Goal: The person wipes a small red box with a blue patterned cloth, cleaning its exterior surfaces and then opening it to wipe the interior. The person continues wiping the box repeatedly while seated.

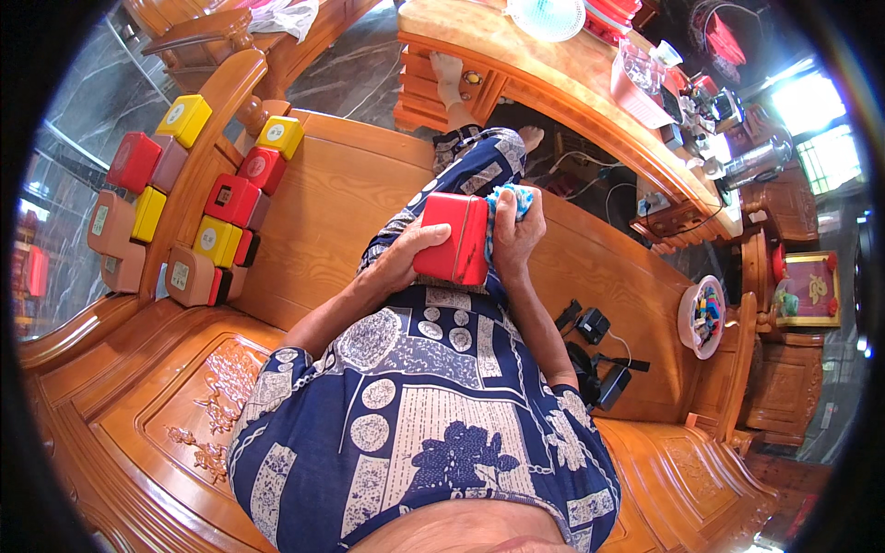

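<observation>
My left hand (413,250) grips a red box with rounded corners (453,236) by its left side, the thumb lying on its face. Dark marks run along the seam near the box's lower right edge. In my right hand (517,235) is a bunched blue-and-white cloth (510,197), held at the right side of the box. Both hands are above my lap. To the left, on the bench seat, red, yellow and tan boxes (234,200) are stacked, some bearing round or square labels. More such boxes (135,162) stand beyond the armrest.
I sit on a carved wooden bench (332,180). On its right part lie black devices with straps (612,387) and a white cable, and a pink basin (684,321) of small colourful pieces. Ahead stands a long table (553,76) with a pink basket (632,93) and many small items.
</observation>
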Tool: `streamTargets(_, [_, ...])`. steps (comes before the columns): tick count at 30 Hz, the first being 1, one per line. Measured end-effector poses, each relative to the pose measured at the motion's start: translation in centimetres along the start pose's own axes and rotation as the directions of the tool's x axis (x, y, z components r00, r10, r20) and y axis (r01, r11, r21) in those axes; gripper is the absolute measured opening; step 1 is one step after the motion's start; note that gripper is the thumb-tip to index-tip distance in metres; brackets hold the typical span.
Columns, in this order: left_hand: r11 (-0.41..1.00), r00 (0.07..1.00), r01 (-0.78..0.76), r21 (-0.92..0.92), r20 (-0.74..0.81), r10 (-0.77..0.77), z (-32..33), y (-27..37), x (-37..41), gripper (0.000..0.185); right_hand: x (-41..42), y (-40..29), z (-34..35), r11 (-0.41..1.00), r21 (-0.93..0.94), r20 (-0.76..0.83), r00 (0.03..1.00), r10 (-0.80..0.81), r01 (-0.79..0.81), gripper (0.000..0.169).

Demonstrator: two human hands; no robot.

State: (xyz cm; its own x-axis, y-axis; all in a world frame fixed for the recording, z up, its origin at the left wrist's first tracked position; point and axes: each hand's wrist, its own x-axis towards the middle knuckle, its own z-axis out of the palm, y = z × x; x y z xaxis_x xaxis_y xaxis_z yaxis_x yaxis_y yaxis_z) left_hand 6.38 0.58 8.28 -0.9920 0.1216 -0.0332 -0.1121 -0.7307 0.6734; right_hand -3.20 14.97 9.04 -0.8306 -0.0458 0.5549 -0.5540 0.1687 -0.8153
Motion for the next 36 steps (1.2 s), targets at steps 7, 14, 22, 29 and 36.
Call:
streamTargets(7, [0.999,0.999,0.031,-0.037,-0.042,-0.033,-0.6,-0.4,0.2,0.054,-1.2,-2.4,-0.2,0.993,0.005,0.120,0.985,-0.121,0.121,0.016])
streamTargets(14, [0.979,0.994,0.012,-0.202,-0.102,-0.033,-1.6,-0.8,0.6,0.046,-2.2,-5.7,-0.5,0.918,0.079,0.256,0.882,-0.396,0.390,0.027])
streamTargets(22, [0.979,0.995,0.030,-0.203,-0.083,-0.048,0.4,0.6,0.1,0.044,-2.5,-7.7,-0.4,0.782,0.132,0.343,0.712,-0.613,0.609,0.033])
streamTargets(29, [0.983,0.994,-0.032,-0.183,-0.111,0.012,-3.1,-1.7,1.0,0.040,-1.0,-6.3,0.3,0.887,0.109,0.281,0.842,-0.461,0.449,0.029])
streamTargets(36, [0.999,0.997,-0.044,-0.002,-0.066,0.044,-0.2,0.0,0.4,0.048,-0.3,-4.3,0.6,0.936,0.081,0.182,0.918,-0.352,0.343,0.021])
